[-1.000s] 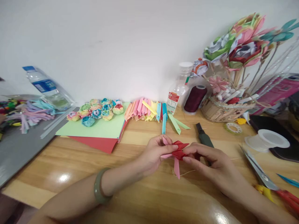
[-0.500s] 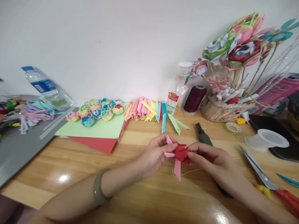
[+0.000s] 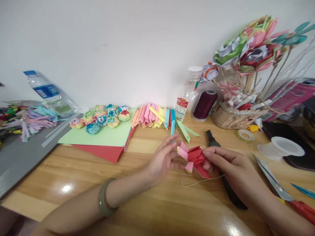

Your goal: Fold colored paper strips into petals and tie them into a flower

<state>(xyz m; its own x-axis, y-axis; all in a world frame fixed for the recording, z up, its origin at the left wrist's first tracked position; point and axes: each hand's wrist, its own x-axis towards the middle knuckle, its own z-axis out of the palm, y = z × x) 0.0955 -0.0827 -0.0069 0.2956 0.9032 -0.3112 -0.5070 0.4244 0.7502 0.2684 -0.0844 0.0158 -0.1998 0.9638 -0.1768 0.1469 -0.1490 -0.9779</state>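
A folded paper flower (image 3: 196, 155), red at its centre with pink strips sticking out, is pinched at its right side by my right hand (image 3: 222, 164). My left hand (image 3: 162, 158) is just left of it, fingers spread, near the pink strips; whether a fingertip touches them I cannot tell. A thin pale thread (image 3: 201, 180) trails below the flower over the wooden table (image 3: 152, 209). Behind my right hand lies a dark green-handled tool (image 3: 235, 195), partly hidden.
Finished small paper flowers (image 3: 101, 120) sit on green paper (image 3: 98, 139). Folded strips (image 3: 152, 116), a bottle (image 3: 183, 101) and a maroon thread spool (image 3: 205, 105) line the wall. To the right are a flower basket (image 3: 227, 114), a white spool (image 3: 287, 147) and scissors (image 3: 270, 178).
My left hand has let go of the flower and opened its fingers. The flower has turned and shifted slightly right in my right hand, its pink strips now pointing differently.
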